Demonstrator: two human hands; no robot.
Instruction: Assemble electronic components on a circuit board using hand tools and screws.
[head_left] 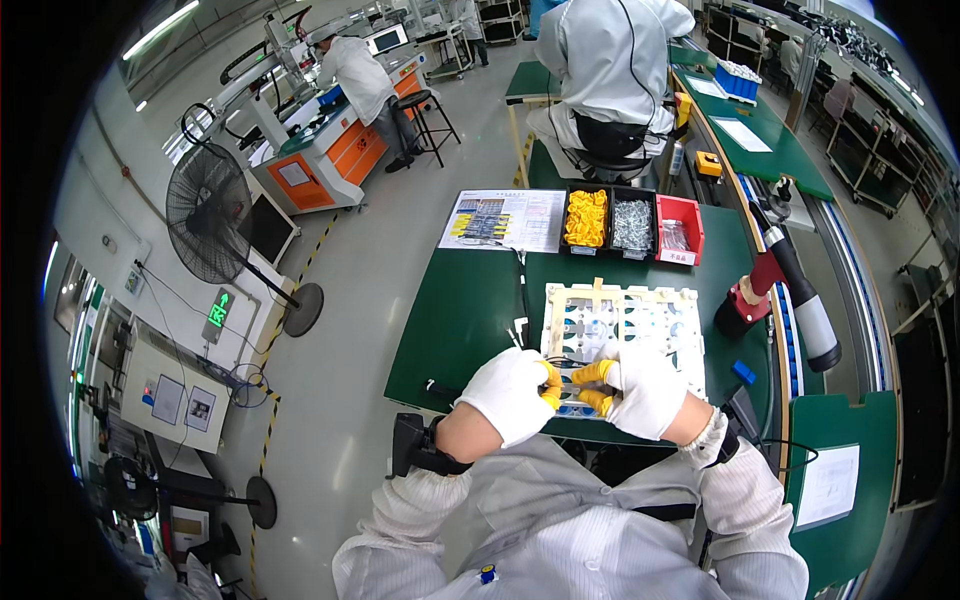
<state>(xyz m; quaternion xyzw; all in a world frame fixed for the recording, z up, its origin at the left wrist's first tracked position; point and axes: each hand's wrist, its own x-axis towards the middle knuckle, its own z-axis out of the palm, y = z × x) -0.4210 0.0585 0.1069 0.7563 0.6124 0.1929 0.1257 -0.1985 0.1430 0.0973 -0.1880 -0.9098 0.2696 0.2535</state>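
My left hand [507, 396] and my right hand [642, 390] wear white gloves with yellow fingertips. They meet over the near left part of a white fixture tray [655, 322] with round openings and rows of cells. The fingers of both hands are bent together in a pinch; what lies between them is too small to make out. Dark thin wires show just above the fingertips. A tan strip [597, 300] runs along the tray from its far edge. Cables with white connectors [519, 330] lie on the green table left of the tray.
Beyond the tray stand bins of yellow parts [586, 219], metal screws [632, 225] and a red bin [680, 230], beside a printed sheet [502, 220]. A red-and-black device [742, 306] and a blue block [743, 372] are at right, along a conveyor [840, 270]. A seated co-worker [612, 60] is ahead.
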